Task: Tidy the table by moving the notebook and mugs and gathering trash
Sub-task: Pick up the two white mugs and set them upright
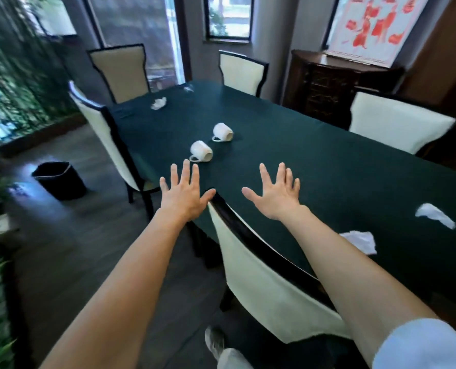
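While both the left hand (183, 193) and right hand (276, 194) hover spread wide and empty, nothing looks tidied: two mugs (201, 151) lie tipped mid-table, tissues (436, 215) sit scattered, the bin (59, 179) waits aside, and no notebook is discernible.

We're in a meeting or dining room, by the look of it: 1 long table (314, 166) under a dark green cloth, ringed by 4 high-backed cream chairs (397, 123) with dark frames. A carved dark-wood cabinet (328, 86) stands against the wall, a red-and-white poster (373, 25) above it, windows (229, 17) behind, greenery (13, 75) at the left, a black bin (59, 179) on the floor.
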Available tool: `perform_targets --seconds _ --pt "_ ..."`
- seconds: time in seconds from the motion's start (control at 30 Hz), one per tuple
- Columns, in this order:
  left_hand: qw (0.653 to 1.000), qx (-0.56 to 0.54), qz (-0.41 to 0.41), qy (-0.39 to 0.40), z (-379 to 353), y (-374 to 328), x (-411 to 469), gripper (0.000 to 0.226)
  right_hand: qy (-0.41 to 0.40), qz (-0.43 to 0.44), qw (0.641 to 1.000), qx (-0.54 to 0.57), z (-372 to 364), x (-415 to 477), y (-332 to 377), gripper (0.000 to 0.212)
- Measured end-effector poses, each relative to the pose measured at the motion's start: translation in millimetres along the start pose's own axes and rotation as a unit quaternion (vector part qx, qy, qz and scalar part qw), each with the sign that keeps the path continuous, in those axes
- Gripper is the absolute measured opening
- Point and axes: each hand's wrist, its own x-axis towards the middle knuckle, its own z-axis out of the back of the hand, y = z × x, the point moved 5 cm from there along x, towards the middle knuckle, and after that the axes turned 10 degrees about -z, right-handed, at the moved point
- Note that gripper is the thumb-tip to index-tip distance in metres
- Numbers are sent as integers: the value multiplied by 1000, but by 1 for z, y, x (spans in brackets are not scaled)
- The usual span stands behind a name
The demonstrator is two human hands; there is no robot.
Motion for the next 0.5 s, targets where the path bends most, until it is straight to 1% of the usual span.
perform_targets --seconds 0.13,0.23,0.33,0.5 --pt "999 -2 40 21 -5 57 30 91 17 36 999 -9 -16 43 61 96" --pt "998 -7 60 31 -3 90 67 90 36 45 998 -1 -25 85 98 96" --pt "997 -7 73 36 -1 116 104 90 46 49 998 8 -31 125 126 95" --pt "993 -39 99 51 -11 148 152 89 44 57 997 23 -39 183 166 94"
